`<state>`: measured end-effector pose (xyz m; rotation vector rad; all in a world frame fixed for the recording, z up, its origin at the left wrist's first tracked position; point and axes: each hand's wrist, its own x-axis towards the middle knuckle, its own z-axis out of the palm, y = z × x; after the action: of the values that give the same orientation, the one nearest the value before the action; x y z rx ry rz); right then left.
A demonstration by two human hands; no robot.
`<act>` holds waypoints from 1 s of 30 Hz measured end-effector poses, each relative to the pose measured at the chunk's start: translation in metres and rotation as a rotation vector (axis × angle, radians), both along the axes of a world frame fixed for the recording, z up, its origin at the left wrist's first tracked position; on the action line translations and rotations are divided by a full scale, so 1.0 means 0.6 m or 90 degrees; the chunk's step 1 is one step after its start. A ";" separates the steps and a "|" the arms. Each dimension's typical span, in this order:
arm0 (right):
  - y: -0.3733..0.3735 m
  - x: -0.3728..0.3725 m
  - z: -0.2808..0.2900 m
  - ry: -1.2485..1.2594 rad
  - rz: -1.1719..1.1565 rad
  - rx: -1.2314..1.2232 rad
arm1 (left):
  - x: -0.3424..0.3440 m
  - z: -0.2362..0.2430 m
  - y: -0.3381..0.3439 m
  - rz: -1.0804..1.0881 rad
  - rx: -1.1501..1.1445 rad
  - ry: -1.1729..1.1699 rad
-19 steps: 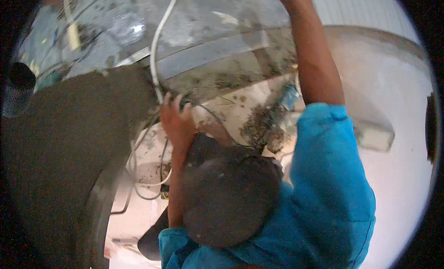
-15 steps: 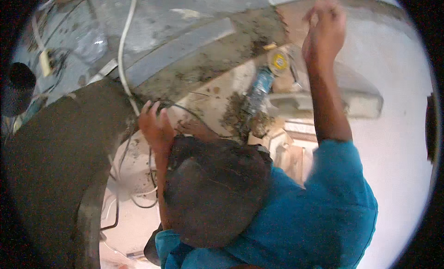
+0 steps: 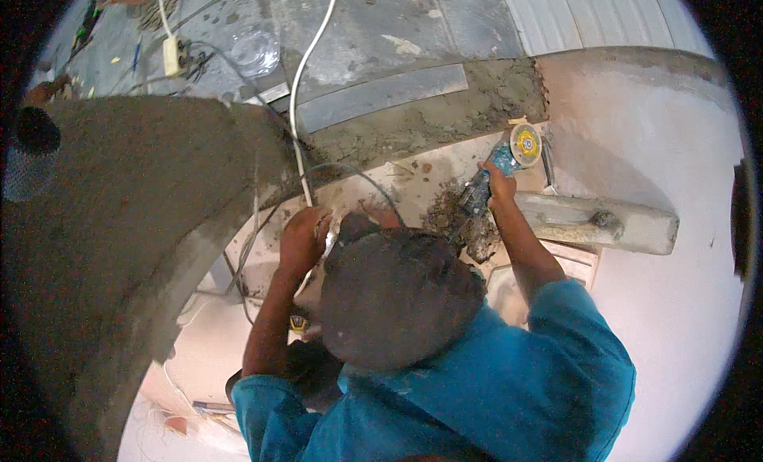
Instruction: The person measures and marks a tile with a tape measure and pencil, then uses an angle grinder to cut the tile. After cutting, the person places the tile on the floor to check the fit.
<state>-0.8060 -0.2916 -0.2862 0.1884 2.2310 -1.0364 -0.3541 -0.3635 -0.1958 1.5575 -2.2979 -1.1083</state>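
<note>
Neither my left hand nor my right hand is in view. Directly before me a co-worker in a dark cap (image 3: 401, 299) and teal shirt (image 3: 509, 382) bends forward, back toward me. The co-worker's right hand (image 3: 499, 185) grips the body of an angle grinder (image 3: 502, 158), which has a round disc (image 3: 525, 146) with a yellow centre. Fingers curled, the co-worker's left hand (image 3: 304, 238) is at a white cable (image 3: 296, 96). Something pale shows beside those fingers; I cannot make out what it is.
Grey plaster covers a broad surface (image 3: 119, 160) on the left. A flat strip (image 3: 389, 98) lies on the wet mortar ledge (image 3: 485, 96). Right of the grinder rests a long grey block (image 3: 628, 224), near a pale wall (image 3: 675, 327). A socket block (image 3: 171, 57) hangs upper left.
The co-worker's right hand has come down from the upper right and taken hold of the angle grinder. The co-worker's spread left fingers have curled in. My view has shifted left.
</note>
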 end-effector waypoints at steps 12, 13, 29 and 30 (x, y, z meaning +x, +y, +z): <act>-0.028 0.075 0.329 0.343 0.763 -0.189 | 0.414 0.197 0.163 -0.016 0.126 -0.286; -0.048 0.084 0.354 0.375 0.825 -0.209 | 0.444 0.211 0.172 0.016 0.083 -0.286; 0.152 0.444 0.490 0.419 1.248 -0.204 | 0.664 0.186 0.361 0.131 0.014 -0.474; 0.165 0.492 0.501 0.414 1.276 -0.200 | 0.682 0.175 0.377 0.185 0.036 -0.444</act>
<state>-0.5111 -0.1924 0.0142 -2.2017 1.3753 -0.1314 0.0548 -0.1374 -0.0908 2.5097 -2.2815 -0.6165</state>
